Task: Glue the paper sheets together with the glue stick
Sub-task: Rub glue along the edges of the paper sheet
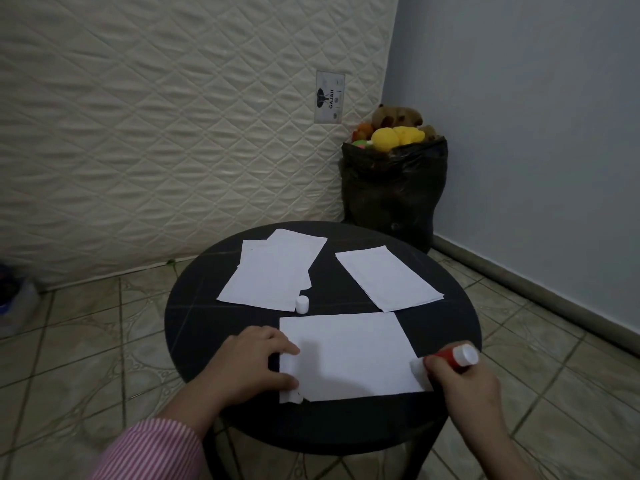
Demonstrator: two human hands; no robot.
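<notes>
From the head view I see my left hand (258, 363) lying flat, fingers spread, on the near paper sheet (349, 355), while my right hand (462, 384) is wrapped tight around the red glue stick (452, 358) at the sheet's other edge. Past my left hand stands a small white cap (302, 304), touching a paper pile (273, 270), with one more sheet (388, 277) past my right hand on the round black table (346, 420). Far behind sits a black bag (393, 192) of toys.

the single head view looks forward and steeply down from above the near edge of the round black worktop (194, 306), close enough that the worktop fills the lower middle of the frame. it faces the room corner beyond the worktop, with a quilted mattress (156, 133) behind it and a full black bag (391, 188) past its far right rim.
</notes>
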